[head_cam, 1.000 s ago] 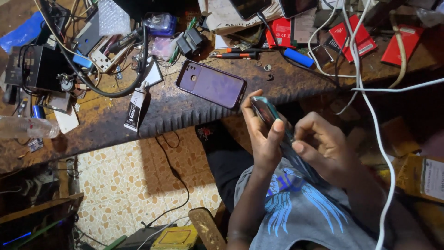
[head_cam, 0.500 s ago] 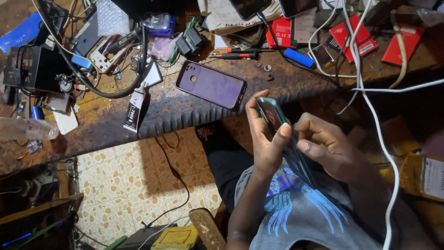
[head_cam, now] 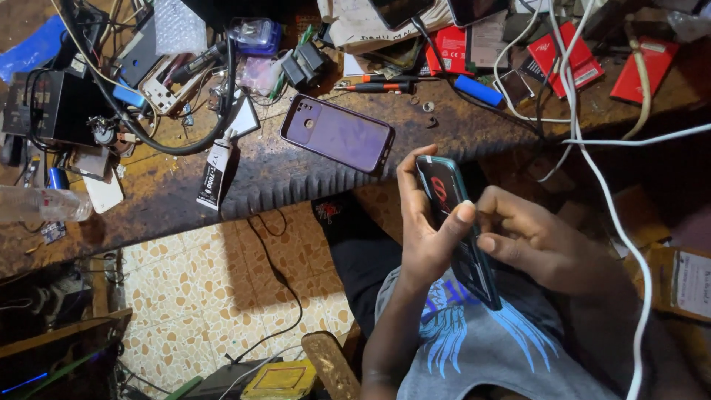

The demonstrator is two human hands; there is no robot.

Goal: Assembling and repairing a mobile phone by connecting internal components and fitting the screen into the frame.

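A dark, teal-edged phone [head_cam: 453, 222] is held upright over my lap, its inner side with a red part facing me. My left hand [head_cam: 428, 222] wraps its left edge, fingertips reaching across the middle. My right hand [head_cam: 529, 241] grips the right edge, its fingers curled against the phone's side. A purple phone case [head_cam: 337, 133] lies face down on the worn wooden workbench [head_cam: 296, 178] just beyond my hands.
The bench holds a glue tube [head_cam: 215, 174], a screwdriver [head_cam: 374, 87], a blue cylinder [head_cam: 478, 90], red boxes [head_cam: 570, 55], black cables [head_cam: 170, 144] and a dark box [head_cam: 55, 107]. A white cable [head_cam: 603, 192] hangs at right. A clear bottle [head_cam: 41, 204] lies at left.
Both hands have lifted the phone slightly toward the bench, and my left fingers have slid further across its face. The bench items have not moved.
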